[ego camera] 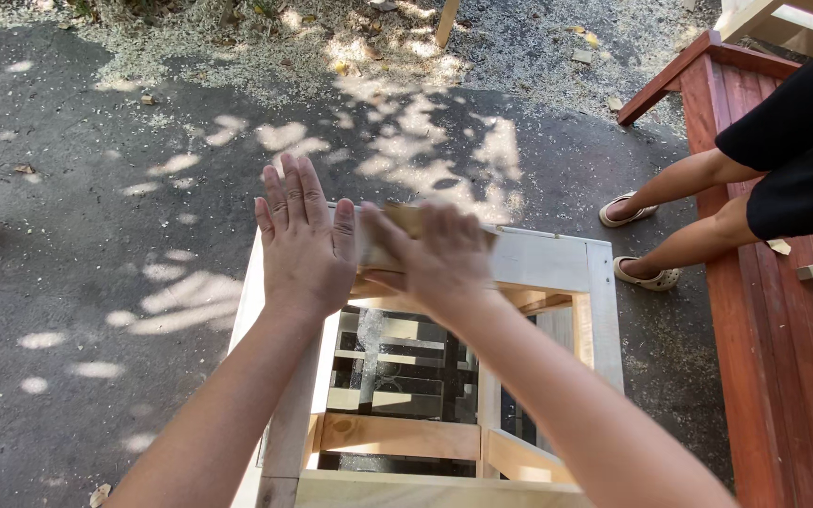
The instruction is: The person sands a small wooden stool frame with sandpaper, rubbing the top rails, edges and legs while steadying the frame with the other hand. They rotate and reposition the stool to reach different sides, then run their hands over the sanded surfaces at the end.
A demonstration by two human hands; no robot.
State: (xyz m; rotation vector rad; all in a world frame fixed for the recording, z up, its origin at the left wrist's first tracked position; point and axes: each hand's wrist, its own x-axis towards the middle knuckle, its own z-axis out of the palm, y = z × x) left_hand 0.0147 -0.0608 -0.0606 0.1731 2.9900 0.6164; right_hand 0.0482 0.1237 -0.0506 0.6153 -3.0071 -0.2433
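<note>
My left hand [301, 240] lies flat, fingers spread, on the far left corner of a pale wooden frame [557, 261]. My right hand [435, 259], blurred, grips a small tan sanding block [405, 219] pressed onto the frame's far top rail, right beside my left hand. The frame is open in the middle, with cross slats [397, 435] visible below inside it.
The frame stands on dark pavement [96, 282] strewn with sawdust. A reddish wooden bench [783, 357] runs along the right. Another person sits on it; their bare legs and sandalled feet [640, 275] rest beside the frame's right side.
</note>
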